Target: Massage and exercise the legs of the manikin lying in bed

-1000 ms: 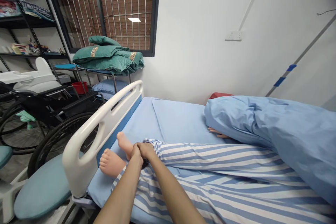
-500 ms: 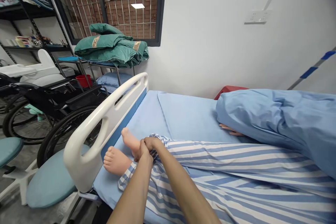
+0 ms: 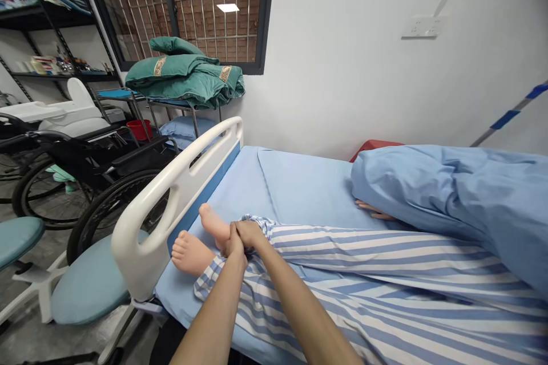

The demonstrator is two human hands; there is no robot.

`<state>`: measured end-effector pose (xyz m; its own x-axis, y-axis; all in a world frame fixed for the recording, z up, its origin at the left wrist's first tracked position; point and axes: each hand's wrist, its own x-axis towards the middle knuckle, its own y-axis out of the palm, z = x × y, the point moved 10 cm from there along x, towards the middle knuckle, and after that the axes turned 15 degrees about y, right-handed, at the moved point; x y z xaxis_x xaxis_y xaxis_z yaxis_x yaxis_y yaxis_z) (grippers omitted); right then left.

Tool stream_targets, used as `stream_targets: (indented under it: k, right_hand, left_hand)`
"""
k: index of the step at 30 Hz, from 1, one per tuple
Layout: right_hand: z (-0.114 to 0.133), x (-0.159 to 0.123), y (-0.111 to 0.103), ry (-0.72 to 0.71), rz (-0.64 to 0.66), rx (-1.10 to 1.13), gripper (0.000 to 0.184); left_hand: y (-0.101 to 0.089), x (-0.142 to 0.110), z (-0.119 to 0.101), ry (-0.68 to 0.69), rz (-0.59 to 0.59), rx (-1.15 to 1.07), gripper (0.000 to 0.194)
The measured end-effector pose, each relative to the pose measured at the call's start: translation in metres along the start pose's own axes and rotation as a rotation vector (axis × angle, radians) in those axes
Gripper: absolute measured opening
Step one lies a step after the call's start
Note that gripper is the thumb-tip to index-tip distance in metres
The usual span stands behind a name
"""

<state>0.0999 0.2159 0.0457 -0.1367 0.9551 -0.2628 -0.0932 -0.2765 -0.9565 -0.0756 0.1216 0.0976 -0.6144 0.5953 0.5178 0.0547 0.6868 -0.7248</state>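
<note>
Two bare hands meet at twelve o'clock, the left hand (image 3: 233,243) and right hand (image 3: 250,233) seemingly clamped on the manikin's ankle (image 3: 221,244); a hard tug could slip off the striped trouser cuff (image 3: 257,223).

Mannequin's blue-striped pajama cuff (image 3: 257,223) — bunched at ankle, bare foot (image 3: 212,227) upright beside

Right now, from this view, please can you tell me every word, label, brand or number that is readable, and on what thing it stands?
No text can be read here.
Printed packages at the far left: too small and blurred to read.
Folded green cloth: its gold band shows a pattern, no clear letters.
White wall plate: no marking can be made out.
</note>
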Motion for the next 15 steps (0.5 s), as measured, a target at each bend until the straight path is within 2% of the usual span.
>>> stream_targets:
  k: [4,8,15]
  right_hand:
    - [0.004,-0.02,-0.006,0.012,-0.111,0.04,0.032]
    - [0.006,-0.027,-0.01,0.036,-0.161,0.065,0.034]
    - [0.005,-0.016,-0.009,0.065,-0.082,0.058,0.035]
  left_hand:
    - [-0.004,-0.001,-0.002,0.047,-0.018,0.006,0.046]
    - [-0.009,-0.002,-0.003,0.043,-0.037,-0.069,0.044]
    - [-0.006,-0.001,0.001,0.008,-0.037,-0.078,0.043]
